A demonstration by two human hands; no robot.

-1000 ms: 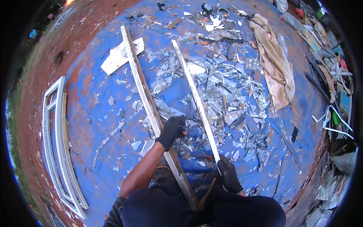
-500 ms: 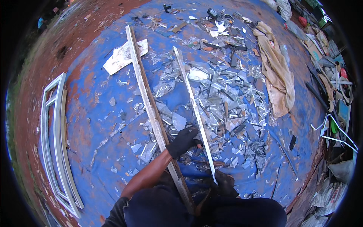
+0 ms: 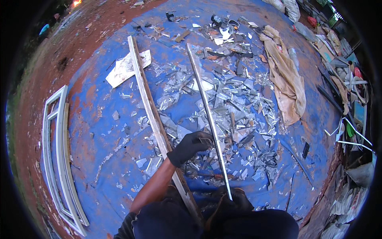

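A long, narrow white-and-dark frame strip (image 3: 207,109) slants up and away from my lap over the broken glass. My right hand (image 3: 240,200), in a dark glove, is closed around its near end; the fingers are partly hidden in shadow. Beside the strip's left edge is my left hand (image 3: 190,148), in a black glove with its fingers curled. Something small and brownish shows at its fingertips, too unclear to name. Left of the strip lies a long, weathered wooden beam (image 3: 153,113), passing under my left forearm and running back between my legs.
Broken glass (image 3: 234,115) is heaped on the blue tarp (image 3: 105,139). White window frames (image 3: 59,159) lie at the left, a tan cloth (image 3: 284,79) at the right. A pale board (image 3: 119,73) sits under the beam's far end. Scrap lines the right edge; a small fire (image 3: 76,3) burns far left.
The strip has turned about its length, now showing a darker face, and its far end has shifted slightly right. My left hand has moved a little to the left along with my forearm.
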